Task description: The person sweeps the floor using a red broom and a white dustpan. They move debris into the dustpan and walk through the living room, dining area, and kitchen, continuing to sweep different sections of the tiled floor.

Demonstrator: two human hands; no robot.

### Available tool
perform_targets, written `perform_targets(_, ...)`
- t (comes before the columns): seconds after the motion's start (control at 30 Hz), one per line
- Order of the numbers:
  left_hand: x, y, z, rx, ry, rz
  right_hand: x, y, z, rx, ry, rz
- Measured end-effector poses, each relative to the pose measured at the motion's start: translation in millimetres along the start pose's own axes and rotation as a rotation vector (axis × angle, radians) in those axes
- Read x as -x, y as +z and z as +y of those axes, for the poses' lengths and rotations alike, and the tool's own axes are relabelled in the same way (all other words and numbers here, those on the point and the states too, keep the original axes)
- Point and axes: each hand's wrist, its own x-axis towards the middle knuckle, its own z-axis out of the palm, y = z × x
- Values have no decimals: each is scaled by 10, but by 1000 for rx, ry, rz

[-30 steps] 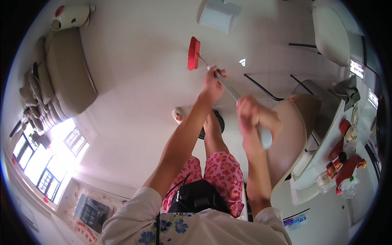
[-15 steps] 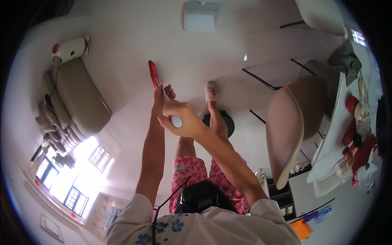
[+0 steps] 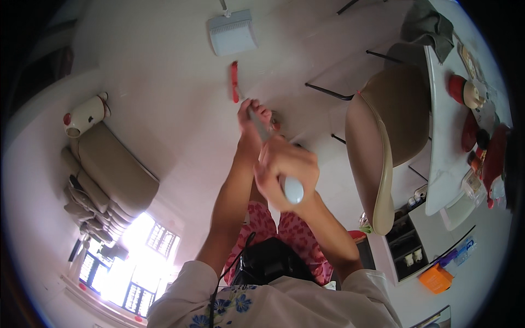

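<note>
Item in hand: a long broom [image 3: 258, 123] with a pale grey tubular handle and a slim red head [image 3: 234, 82]. It extends forward from the person, over the pale, smooth floor [image 3: 186, 104]. The left hand [image 3: 255, 116] is wrapped around the handle close to the head; the right hand [image 3: 288, 169] is clamped near the rounded, whitish top end. The hands are apart on the one handle.

Progress: the broom is gripped and its head is down towards the floor, though contact with it cannot be confirmed. The light grey plastic dustpan [image 3: 233, 39] stands just beyond the head, apart from it and untouched by either hand. How much floor has been worked, and how much remains, cannot be established.

Surroundings: a beige, curved-shell chair [image 3: 403, 117] with thin black legs stands to the right, its legs a likely obstruction on that side. Behind it is a white-topped table [image 3: 436, 164] bearing red ornaments. A beige padded sofa [image 3: 116, 167] borders the left. One shoe [image 3: 275, 121] lies partly hidden just beside the left hand.
</note>
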Motion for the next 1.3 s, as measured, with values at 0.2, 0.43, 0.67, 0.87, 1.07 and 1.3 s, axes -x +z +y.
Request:
perform_targets(0.2,389,71,877,-148,202,77,50,462,-58,-80,-11,-73)
perform_targets(0.43,-256,-425,2508,-507,-51,180,-280,1425,815,45,131,-158)
perform_targets(0.67,-365,-139,2003,-478,-309,144,-509,1358,498,202,190,156)
perform_targets(0.87,74,227,1244,-429,-460,188,-331,1163,-102,313,216,157)
perform_targets(1.07,541,440,1279,-572,-435,255,-152,536,-772,407,327,-309)
perform_targets(1.3,774,606,662,-1047,-427,388,32,148,-509,312,1015,-54)
